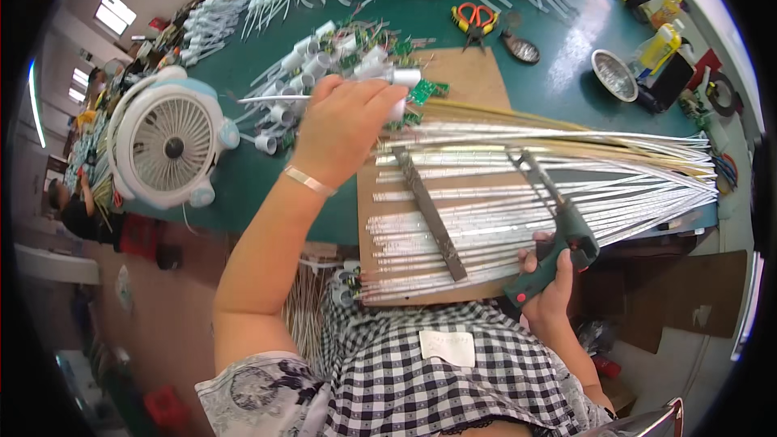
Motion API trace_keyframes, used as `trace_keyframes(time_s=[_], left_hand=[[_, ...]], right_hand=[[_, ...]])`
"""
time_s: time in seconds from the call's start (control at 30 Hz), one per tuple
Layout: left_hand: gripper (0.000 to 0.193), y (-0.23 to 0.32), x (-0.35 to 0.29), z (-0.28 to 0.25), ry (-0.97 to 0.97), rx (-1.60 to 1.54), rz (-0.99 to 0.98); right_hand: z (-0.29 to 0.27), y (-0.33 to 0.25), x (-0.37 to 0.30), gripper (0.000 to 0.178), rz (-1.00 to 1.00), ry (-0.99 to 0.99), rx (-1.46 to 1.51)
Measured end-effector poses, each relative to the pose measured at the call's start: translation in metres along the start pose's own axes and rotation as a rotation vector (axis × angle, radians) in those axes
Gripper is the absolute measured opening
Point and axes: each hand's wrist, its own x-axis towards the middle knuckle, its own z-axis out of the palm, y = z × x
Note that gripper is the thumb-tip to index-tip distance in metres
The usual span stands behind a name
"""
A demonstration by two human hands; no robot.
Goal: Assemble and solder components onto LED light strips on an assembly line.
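Note:
My left hand (344, 121) is closed around a white plastic tube (406, 78) over a heap of similar parts. A small green circuit board (425, 92) shows just beside the tube's end, and a white wire (273, 99) runs out to the left of my fingers. My right hand (554, 283) grips a dark green soldering gun (576, 235) by its pistol handle. Its long metal tip points up and away over a fan of silvery LED strips (453, 235) on a brown board (477, 73). A dark flat bar (430, 214) lies across the strips near their left ends.
To the left stands a white and blue fan (171, 142). White tubes with wires (291, 69) heap up behind my left hand. Orange-handled pliers (474, 24), a metal bowl (614, 75) and yellow bottles (660, 48) sit at the back right. Another person (77, 206) is at far left.

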Motion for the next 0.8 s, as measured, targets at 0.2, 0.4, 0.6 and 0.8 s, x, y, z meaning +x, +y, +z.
trace_keyframes(time_s=[0.2, 0.4, 0.6, 0.8], left_hand=[[0.044, 0.013, -0.123, -0.027, -0.419, -0.031, -0.348], [0.048, 0.011, -0.141, -0.017, -0.344, -0.041, -0.382], [0.045, 0.011, -0.126, 0.015, -0.336, -0.375, -0.450], [0.034, 0.014, -0.117, -0.020, -0.440, -1.081, -0.725]], right_hand=[[0.006, 0.004, -0.003, 0.041, -0.021, -0.032, -0.050], [0.003, 0.001, -0.003, 0.044, -0.095, 0.018, -0.001], [0.035, -0.006, -0.013, 0.060, -0.070, 0.116, 0.122], [0.089, -0.004, -0.029, 0.053, 0.000, -0.177, -0.108]])
